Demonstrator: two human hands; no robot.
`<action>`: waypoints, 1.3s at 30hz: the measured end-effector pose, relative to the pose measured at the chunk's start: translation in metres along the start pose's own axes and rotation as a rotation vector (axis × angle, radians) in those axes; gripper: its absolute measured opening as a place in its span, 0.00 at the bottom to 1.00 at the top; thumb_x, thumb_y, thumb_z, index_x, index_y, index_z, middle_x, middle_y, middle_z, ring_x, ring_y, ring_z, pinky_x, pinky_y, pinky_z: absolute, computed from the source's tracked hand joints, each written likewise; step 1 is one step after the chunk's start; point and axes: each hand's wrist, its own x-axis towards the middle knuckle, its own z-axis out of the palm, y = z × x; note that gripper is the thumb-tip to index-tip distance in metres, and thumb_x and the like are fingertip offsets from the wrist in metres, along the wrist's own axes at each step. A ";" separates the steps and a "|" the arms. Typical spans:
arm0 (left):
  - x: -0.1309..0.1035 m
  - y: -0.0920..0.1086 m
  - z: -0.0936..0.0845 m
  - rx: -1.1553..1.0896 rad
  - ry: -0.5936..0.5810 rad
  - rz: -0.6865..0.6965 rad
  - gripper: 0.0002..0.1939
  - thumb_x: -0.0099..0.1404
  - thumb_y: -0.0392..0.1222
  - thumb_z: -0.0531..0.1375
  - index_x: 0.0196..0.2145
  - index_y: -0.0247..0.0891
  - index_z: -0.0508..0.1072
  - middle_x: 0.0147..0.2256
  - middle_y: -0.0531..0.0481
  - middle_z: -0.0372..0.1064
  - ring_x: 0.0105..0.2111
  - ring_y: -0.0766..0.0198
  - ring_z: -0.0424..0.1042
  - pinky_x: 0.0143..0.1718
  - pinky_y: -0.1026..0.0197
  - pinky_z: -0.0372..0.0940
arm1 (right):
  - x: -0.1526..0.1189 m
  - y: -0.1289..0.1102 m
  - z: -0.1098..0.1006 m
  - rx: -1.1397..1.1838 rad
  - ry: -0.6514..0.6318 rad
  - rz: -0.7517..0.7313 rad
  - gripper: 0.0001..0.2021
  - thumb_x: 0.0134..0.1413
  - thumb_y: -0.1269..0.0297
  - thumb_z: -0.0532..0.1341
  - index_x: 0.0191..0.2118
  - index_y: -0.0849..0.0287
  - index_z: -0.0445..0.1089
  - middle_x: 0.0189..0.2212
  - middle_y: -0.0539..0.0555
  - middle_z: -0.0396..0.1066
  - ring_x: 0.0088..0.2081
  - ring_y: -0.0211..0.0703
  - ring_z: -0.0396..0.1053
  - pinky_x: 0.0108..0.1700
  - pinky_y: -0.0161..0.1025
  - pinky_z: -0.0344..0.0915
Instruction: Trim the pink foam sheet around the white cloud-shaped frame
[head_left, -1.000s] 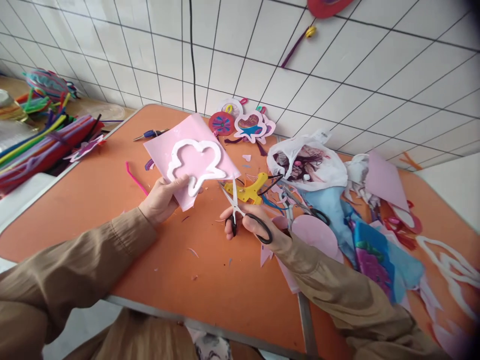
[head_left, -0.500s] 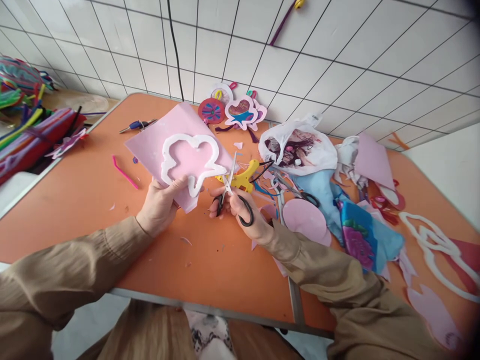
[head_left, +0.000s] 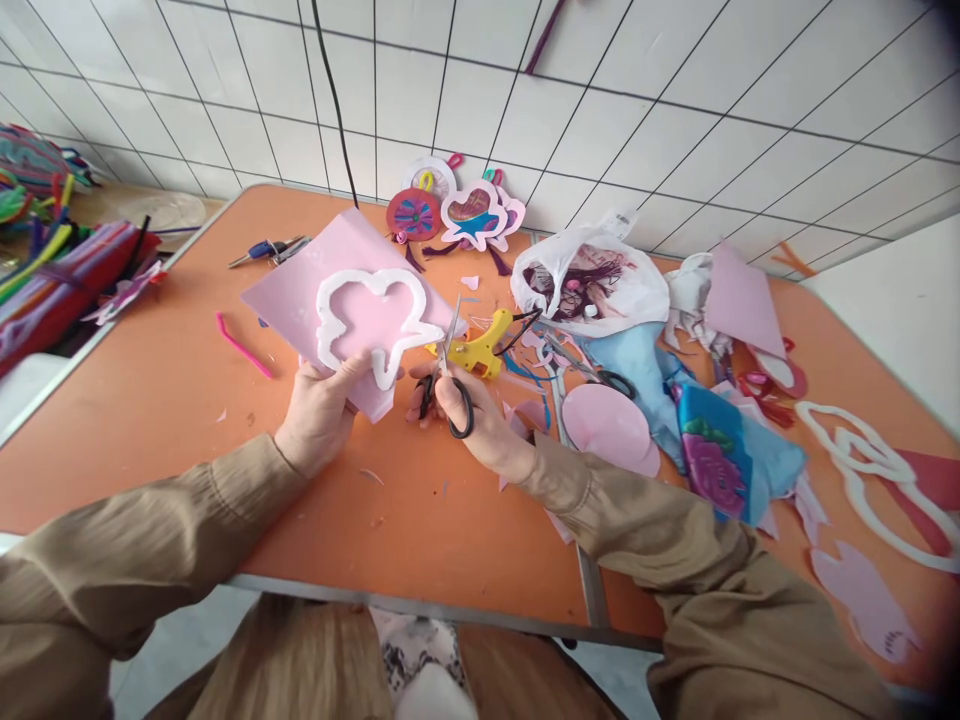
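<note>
At the far left, a bundle of coloured stems point(head_left: 82, 270) lies beside the orange table point(head_left: 315, 525). On the table, a bright pink stem point(head_left: 244, 347) rests left of your left hand point(head_left: 319, 415), and a blue-handled tool point(head_left: 262, 250) lies farther back, near the pink sheet point(head_left: 300, 280).

Your left hand is closed on the near edge of the pink sheet, thumb on top and pressing the white outline point(head_left: 364, 280) against it. The sheet extends from your grip to the far side, both left and right; the outline lies on its face, just beyond your thumb, its pointed lobe reaching right.

Right of that lobe, your right hand point(head_left: 484, 415) holds the scissors point(head_left: 442, 375) by their black handles, fingers through the loops, blades aimed to the far side. They are close to the right part of the sheet; you cannot tell whether they touch it.

Just beyond your right hand is a yellow glue gun point(head_left: 480, 350). Farther right lie a white plastic bag point(head_left: 637, 285), a pink oval point(head_left: 607, 428), a blue packet point(head_left: 712, 460) and white loops point(head_left: 862, 460).
</note>
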 end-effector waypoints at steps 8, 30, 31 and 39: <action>0.001 -0.003 -0.004 0.020 -0.034 -0.011 0.27 0.48 0.50 0.83 0.40 0.36 0.78 0.35 0.44 0.83 0.37 0.43 0.86 0.36 0.50 0.81 | -0.002 0.002 0.000 -0.038 0.005 -0.013 0.34 0.60 0.25 0.61 0.49 0.54 0.67 0.33 0.52 0.76 0.36 0.45 0.78 0.37 0.42 0.74; 0.003 0.002 -0.004 -0.035 -0.073 0.003 0.27 0.43 0.51 0.85 0.34 0.34 0.81 0.28 0.50 0.79 0.26 0.56 0.82 0.20 0.65 0.69 | -0.009 -0.001 0.001 -0.087 0.031 -0.055 0.34 0.58 0.25 0.63 0.47 0.55 0.67 0.30 0.49 0.75 0.32 0.43 0.77 0.34 0.40 0.70; 0.005 0.003 -0.005 -0.035 -0.092 0.009 0.26 0.44 0.50 0.85 0.34 0.34 0.82 0.28 0.50 0.79 0.26 0.55 0.82 0.21 0.64 0.70 | -0.010 -0.001 0.000 -0.095 0.026 -0.054 0.34 0.58 0.25 0.63 0.47 0.55 0.67 0.30 0.49 0.74 0.32 0.43 0.77 0.35 0.40 0.71; 0.017 0.016 -0.017 -0.002 -0.232 0.042 0.22 0.46 0.50 0.85 0.29 0.33 0.85 0.23 0.48 0.78 0.20 0.61 0.76 0.26 0.58 0.79 | -0.012 -0.005 -0.011 -0.248 -0.055 -0.168 0.35 0.58 0.25 0.63 0.47 0.57 0.67 0.30 0.49 0.71 0.31 0.40 0.75 0.37 0.40 0.70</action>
